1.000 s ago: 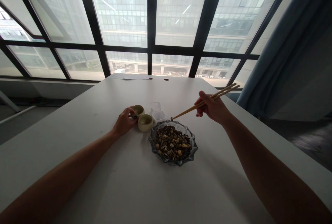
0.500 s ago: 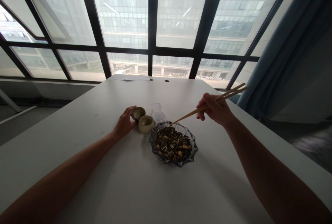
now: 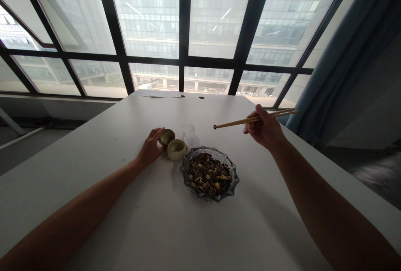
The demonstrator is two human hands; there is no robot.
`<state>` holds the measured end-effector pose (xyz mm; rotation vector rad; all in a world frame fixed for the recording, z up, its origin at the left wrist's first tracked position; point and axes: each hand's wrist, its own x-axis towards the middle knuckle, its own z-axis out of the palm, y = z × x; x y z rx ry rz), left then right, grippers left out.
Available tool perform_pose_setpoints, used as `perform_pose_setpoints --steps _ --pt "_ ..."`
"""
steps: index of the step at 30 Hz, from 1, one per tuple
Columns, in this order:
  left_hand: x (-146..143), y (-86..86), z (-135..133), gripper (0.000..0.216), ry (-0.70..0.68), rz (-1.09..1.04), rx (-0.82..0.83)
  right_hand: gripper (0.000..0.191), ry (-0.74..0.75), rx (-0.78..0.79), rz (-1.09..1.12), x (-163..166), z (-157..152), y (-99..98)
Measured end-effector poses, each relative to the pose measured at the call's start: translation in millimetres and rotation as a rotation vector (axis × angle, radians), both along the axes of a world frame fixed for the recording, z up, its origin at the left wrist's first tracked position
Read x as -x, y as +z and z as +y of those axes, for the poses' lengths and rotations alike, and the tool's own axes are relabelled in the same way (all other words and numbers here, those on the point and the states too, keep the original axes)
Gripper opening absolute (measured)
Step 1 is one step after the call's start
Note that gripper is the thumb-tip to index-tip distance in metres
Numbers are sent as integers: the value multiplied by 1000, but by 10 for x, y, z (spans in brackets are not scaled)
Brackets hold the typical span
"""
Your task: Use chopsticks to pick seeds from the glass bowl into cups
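Observation:
My right hand (image 3: 265, 129) is closed around a pair of wooden chopsticks (image 3: 236, 123), raised above the right part of the table. A small dark piece (image 3: 214, 127), too small to name surely, sits pinched at their tips. My left hand (image 3: 151, 147) grips a small brown cup (image 3: 167, 137) by its side, its mouth tilted toward me. Touching or nearly touching it is a cream-coloured cup (image 3: 176, 150). A scalloped glass bowl (image 3: 233, 185) in front of the cups holds striped sunflower seeds (image 3: 205, 175) and some tan nut-like pieces.
Behind the bowl lies a clear plastic box (image 3: 192, 140) with its lid (image 3: 188, 129) open. White paper (image 3: 156, 94) rests at the far end of the white table (image 3: 200, 233). Windows rise beyond it, and a blue curtain (image 3: 338, 49) hangs to the right.
My right hand has lifted the chopsticks up and away from the bowl's rim, and a small dark piece now shows at their tips. The left hand has stayed in place.

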<state>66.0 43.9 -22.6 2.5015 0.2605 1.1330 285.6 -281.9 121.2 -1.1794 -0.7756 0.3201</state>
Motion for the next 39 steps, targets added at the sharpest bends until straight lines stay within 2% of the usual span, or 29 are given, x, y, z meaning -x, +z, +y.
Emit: perform_pose_setpoints --steps 4,7,12,14,17,19,22,25,32,39 --pt "1 0 4 67 -2 6 10 51 -4 -26 12 -63 13 -17" --pt "-5 -4 3 67 -19 -2 33 53 -69 -35 -68 7 24 3" --pt "-38 -16 -16 65 -51 -29 74 54 -261 -82 -353 511 145 3" --pt "-52 -20 -23 64 -58 -35 78 54 -231 -35 -444 731 275 -50" --pt "-63 -22 -30 64 -49 -30 77 53 -96 74 -526 900 576 -170" --pt "-64 -24 -32 64 -42 -31 85 54 -17 130 -529 906 819 -246" --pt "-63 -33 -30 64 -51 -30 97 58 13 205 -534 847 1154 -324" --pt "-66 -48 -22 65 -56 -25 97 62 67 313 -586 776 1352 -367" --pt "-77 -54 -18 64 -54 -35 89 62 91 322 -543 618 1304 -430" --pt "-87 -73 9 65 -53 -47 102 55 124 306 -547 687 1235 -493"
